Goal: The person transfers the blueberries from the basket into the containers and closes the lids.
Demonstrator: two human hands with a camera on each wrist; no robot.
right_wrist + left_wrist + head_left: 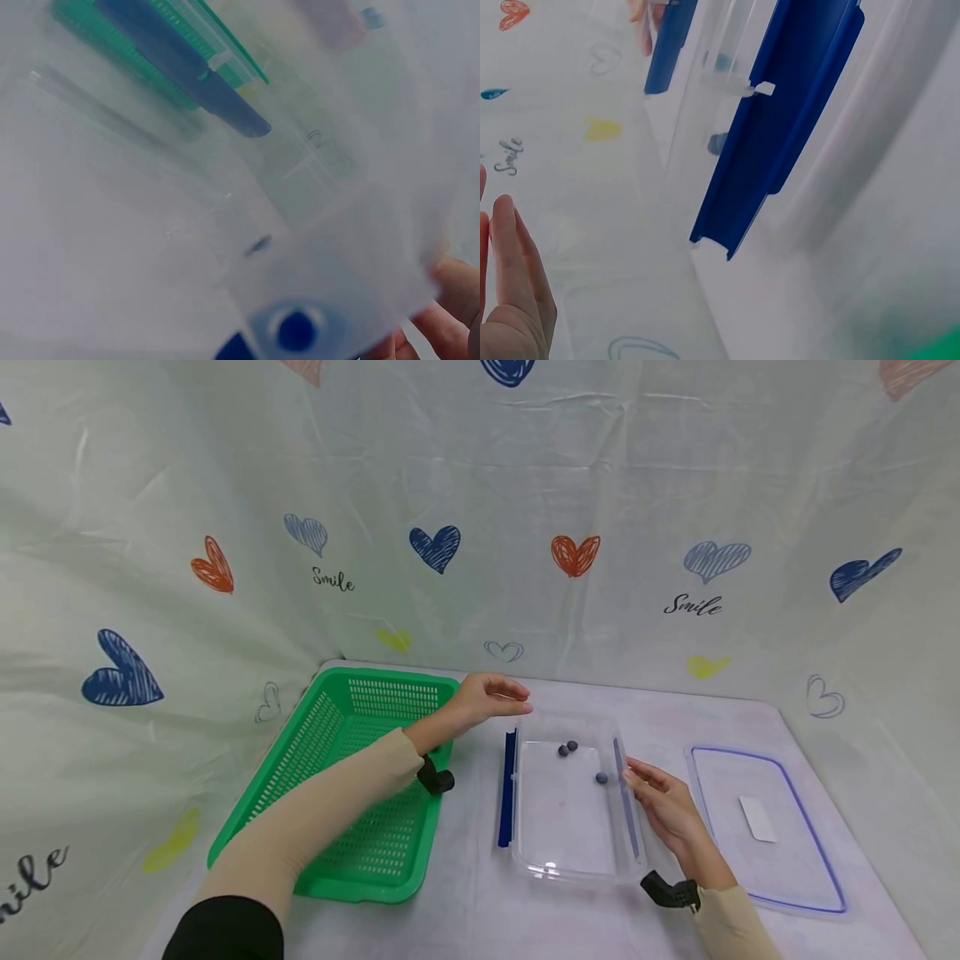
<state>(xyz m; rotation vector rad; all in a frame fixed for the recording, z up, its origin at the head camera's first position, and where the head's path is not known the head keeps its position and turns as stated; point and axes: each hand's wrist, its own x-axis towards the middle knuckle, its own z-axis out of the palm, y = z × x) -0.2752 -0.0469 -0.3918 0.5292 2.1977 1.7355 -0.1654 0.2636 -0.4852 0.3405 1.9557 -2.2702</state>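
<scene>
In the head view, the left hand (pixel 491 695) hung between the basket (pixel 375 837) and the box (pixel 562 835), near the box's far left corner, its fingers extended towards the right. The left forearm crossed above the green basket. The right hand (pixel 670 810) gripped the right wall of the clear box, by its blue right flap (pixel 628 802). Three dark berries (pixel 563 750) lay on the box floor, two together near the far end and one nearer the right wall. Along the box's left side ran the left flap (pixel 507 802). On the surface (pixel 480 906), right of the right hand, lay the lid (pixel 797 864), edged in blue, with a white label (pixel 757 819) on it. A curtain (pixel 480 460) printed with hearts stood behind.

In the left wrist view, the left hand showed at the lower left, its fingers long and straight, well apart from the left flap. A blurred berry showed through the clear wall, and right-hand fingers appeared at the top.

In the right wrist view, blurred, the right hand's fingers held the box edge at the lower right; the basket showed through the clear plastic at the upper left
</scene>
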